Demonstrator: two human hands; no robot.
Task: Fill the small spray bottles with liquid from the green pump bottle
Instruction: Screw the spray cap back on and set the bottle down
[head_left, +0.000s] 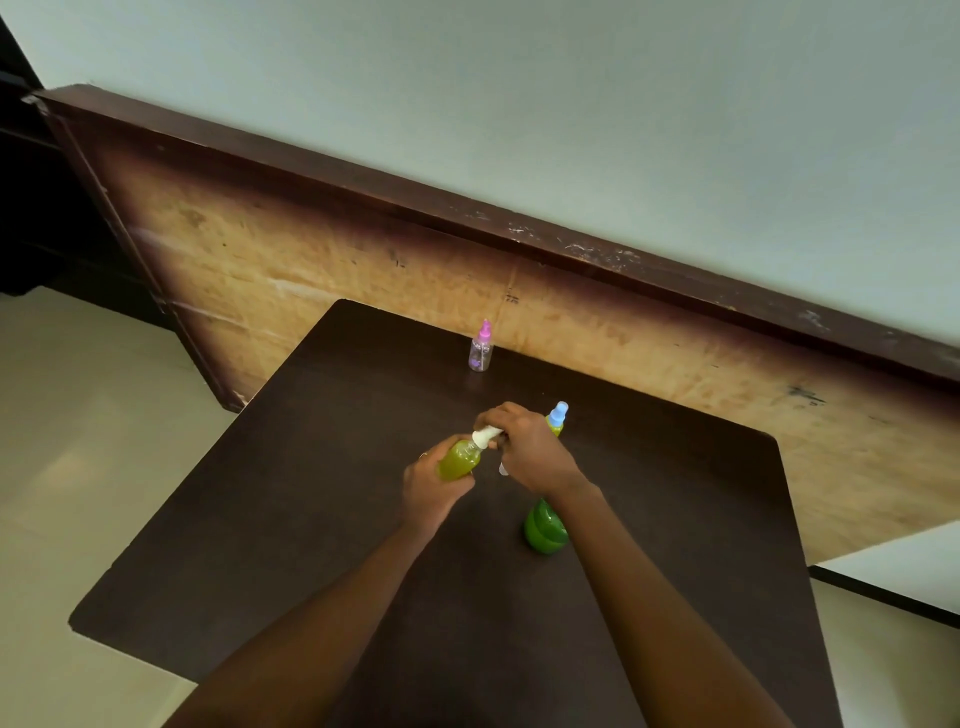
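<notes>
Dark brown tabletop (311, 519) fills the middle of the view. Above its centre, a small spray bottle (460, 457) full of yellow-green liquid is held tilted, neck pointing up and away. The left hand (434, 488) is wrapped round its body. The right hand (530, 452) is curled over the white spray top (485, 435) at the neck, pinching it. The green pump bottle (543, 527) stands on the table just under the right wrist, partly hidden by it. Close behind the right hand stands a blue-topped spray bottle (557, 418), green liquid showing inside. A pink-topped spray bottle (480, 348), clear-bodied, stands well apart at the far edge. Beyond it, a worn wooden board (311, 249) leans against a pale wall (571, 104).
</notes>
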